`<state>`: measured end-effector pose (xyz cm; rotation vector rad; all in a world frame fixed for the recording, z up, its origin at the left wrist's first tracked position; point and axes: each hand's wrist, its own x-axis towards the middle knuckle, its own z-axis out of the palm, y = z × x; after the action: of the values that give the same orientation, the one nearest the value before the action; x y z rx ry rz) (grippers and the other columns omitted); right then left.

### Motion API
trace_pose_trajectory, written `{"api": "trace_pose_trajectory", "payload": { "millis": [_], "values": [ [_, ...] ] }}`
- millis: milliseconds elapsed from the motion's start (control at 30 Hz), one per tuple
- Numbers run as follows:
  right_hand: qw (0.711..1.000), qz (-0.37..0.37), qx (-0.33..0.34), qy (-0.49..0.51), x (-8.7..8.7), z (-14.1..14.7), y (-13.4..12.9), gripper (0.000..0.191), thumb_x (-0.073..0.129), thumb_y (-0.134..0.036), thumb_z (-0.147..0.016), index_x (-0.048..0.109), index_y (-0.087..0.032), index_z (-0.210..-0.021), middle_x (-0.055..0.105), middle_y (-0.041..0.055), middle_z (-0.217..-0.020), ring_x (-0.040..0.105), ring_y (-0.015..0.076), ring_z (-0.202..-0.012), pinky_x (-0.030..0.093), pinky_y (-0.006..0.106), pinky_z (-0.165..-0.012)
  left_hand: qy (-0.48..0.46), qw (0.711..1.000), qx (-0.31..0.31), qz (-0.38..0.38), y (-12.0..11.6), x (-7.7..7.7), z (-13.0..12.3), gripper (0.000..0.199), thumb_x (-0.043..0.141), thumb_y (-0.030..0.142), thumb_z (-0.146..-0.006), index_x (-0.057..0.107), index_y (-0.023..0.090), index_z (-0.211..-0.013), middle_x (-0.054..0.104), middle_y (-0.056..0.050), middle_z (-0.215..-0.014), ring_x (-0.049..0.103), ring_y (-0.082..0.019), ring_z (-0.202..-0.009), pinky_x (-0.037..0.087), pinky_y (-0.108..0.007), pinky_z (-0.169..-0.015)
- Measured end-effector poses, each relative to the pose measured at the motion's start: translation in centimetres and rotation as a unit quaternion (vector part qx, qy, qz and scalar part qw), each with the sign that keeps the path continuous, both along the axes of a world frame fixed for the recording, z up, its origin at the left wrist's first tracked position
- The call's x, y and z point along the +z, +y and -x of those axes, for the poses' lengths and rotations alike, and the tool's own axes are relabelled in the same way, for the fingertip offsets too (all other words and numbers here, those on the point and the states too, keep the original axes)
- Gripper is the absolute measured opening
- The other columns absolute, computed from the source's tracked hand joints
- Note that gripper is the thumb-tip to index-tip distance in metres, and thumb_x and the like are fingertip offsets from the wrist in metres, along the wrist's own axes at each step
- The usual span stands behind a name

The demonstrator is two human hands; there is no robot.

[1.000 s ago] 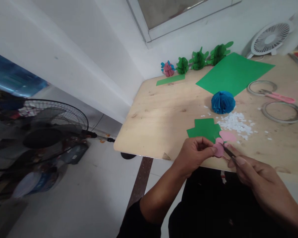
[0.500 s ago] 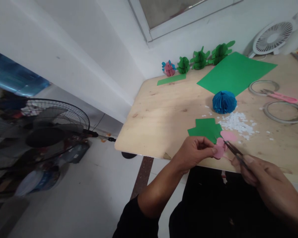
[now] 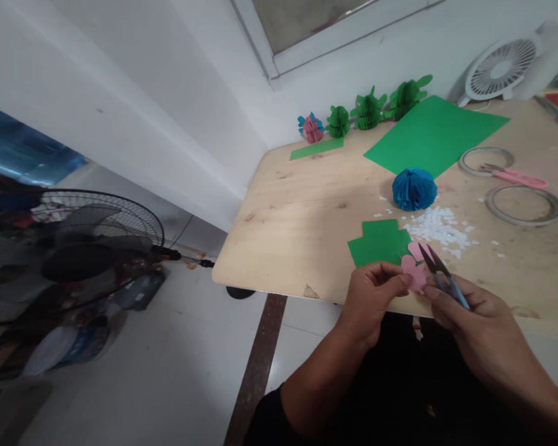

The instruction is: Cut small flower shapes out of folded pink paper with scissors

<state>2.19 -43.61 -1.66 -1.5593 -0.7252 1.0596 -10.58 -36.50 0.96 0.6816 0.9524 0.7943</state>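
Observation:
My left hand (image 3: 376, 294) pinches a small pink paper cutout (image 3: 413, 274) with a rounded, lobed edge, just over the table's front edge. Closed around a pair of scissors (image 3: 442, 275), my right hand (image 3: 472, 319) has its fingertips against or very near the paper's right side. The blades point up and away, slightly parted. Behind the cutout lies another pink paper piece (image 3: 418, 250), partly hidden by the blades. Green paper pieces (image 3: 379, 241) lie beyond my left hand. A blue honeycomb paper ball (image 3: 414, 189) sits farther back, beside a pile of white paper bits (image 3: 439, 228).
Pink-handled snips (image 3: 516, 176) rest across one of two tape rolls (image 3: 524, 205) at the right. A large green sheet (image 3: 439, 133), folded paper figures (image 3: 368, 111) and a small white fan (image 3: 501, 67) stand toward the wall. A black floor fan (image 3: 97, 248) is at the left.
The scissors have drawn back from the pink cutout and now point more upward. My right hand's fingertips have come up to the paper. The view has shifted slightly.

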Motion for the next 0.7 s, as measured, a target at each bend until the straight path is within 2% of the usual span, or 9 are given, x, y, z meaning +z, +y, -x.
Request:
{"api": "trace_pose_trajectory", "payload": {
  "millis": [133, 267, 400, 567, 700],
  "values": [
    [0.999, 0.017, 0.001, 0.027, -0.2, -0.5, 0.2, 0.029, 0.080, -0.051, -0.071, 0.075, -0.024, -0.081, 0.065, 0.0016, -0.066, 0.058, 0.0191, -0.058, 0.046, 0.030, -0.050, -0.015, 1.000, 0.011, 0.002, -0.6, -0.1, -0.2, 0.026, 0.086, 0.030, -0.057, 0.068, 0.015, -0.065, 0.061, 0.002, -0.062, 0.054, -0.009, -0.059, 0.041, -0.026, -0.069],
    [0.998, 0.021, 0.014, 0.050, -0.2, -1.3, 0.5, 0.029, 0.080, -0.051, -0.070, 0.074, -0.025, -0.081, 0.065, 0.0016, -0.067, 0.056, 0.0193, -0.059, 0.049, 0.032, -0.054, -0.026, 1.000, 0.001, 0.002, -1.0, 0.0, -0.2, 0.023, 0.085, 0.028, -0.058, 0.067, 0.015, -0.065, 0.062, 0.002, -0.063, 0.055, -0.009, -0.059, 0.042, -0.026, -0.068],
    [0.999, 0.028, 0.027, 0.037, 0.6, -1.9, 1.2, 0.027, 0.081, -0.050, -0.069, 0.073, -0.026, -0.077, 0.066, 0.0009, -0.073, 0.058, 0.0196, -0.068, 0.048, 0.031, -0.064, -0.030, 0.999, -0.026, 0.007, -1.4, 0.2, -0.3, 0.021, 0.083, 0.025, -0.059, 0.066, 0.014, -0.064, 0.063, 0.001, -0.060, 0.054, -0.009, -0.058, 0.042, -0.025, -0.067],
    [0.994, 0.030, 0.105, -0.017, 2.2, -2.4, 2.3, 0.029, 0.080, -0.053, -0.067, 0.069, -0.026, -0.065, 0.062, -0.0008, -0.065, 0.059, 0.0208, -0.070, 0.046, 0.030, -0.062, -0.023, 0.997, -0.071, 0.003, -1.4, 0.3, -0.2, 0.031, 0.089, 0.033, -0.056, 0.067, 0.014, -0.065, 0.064, 0.001, -0.063, 0.055, -0.009, -0.062, 0.042, -0.025, -0.068],
    [0.984, 0.027, 0.168, -0.046, 2.8, -2.9, 2.9, 0.032, 0.076, -0.055, -0.070, 0.066, -0.026, -0.062, 0.062, -0.0004, -0.064, 0.060, 0.0219, -0.069, 0.045, 0.031, -0.061, -0.012, 0.998, -0.054, -0.008, -1.0, 0.5, 0.0, 0.037, 0.092, 0.039, -0.053, 0.070, 0.015, -0.071, 0.065, 0.001, -0.069, 0.055, -0.009, -0.065, 0.043, -0.026, -0.073]
  ]
}}
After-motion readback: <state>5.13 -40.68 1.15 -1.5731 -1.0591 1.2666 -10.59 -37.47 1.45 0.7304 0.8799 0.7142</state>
